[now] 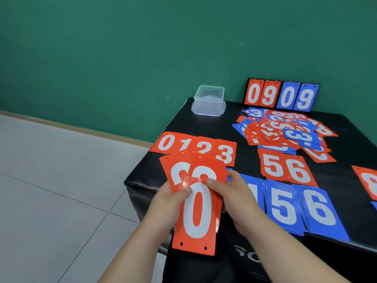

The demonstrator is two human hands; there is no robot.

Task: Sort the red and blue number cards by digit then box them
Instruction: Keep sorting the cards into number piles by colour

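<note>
Red 0 card up front, holes at its near end, and it lay on a small fan of red cards held just off the near-left corner of the counter. The left hand pinched the fan's left edge, thumb on the face. The right hand curled round the right edge, thumb at the top of the 0. A sorting step, by the look of it, with boxing not yet begun: just beyond the fan lay the red row reading 0, 1, 2, 3, the 0 at its left end. To the right sat the red 5 and 6 piles, and nearer, the blue piles showing 5 and 6, one more partly hidden behind the right hand. Farther off, the mixed heap of red and blue lay unsorted. The clear box stood at the far-left edge, well apart from both hands, its contents hard to make out. Next move, I'd judge: slide that 0 free with one hand, turn it to match the row, and set it on the 0 there without nudging the neighbouring 1.
</note>
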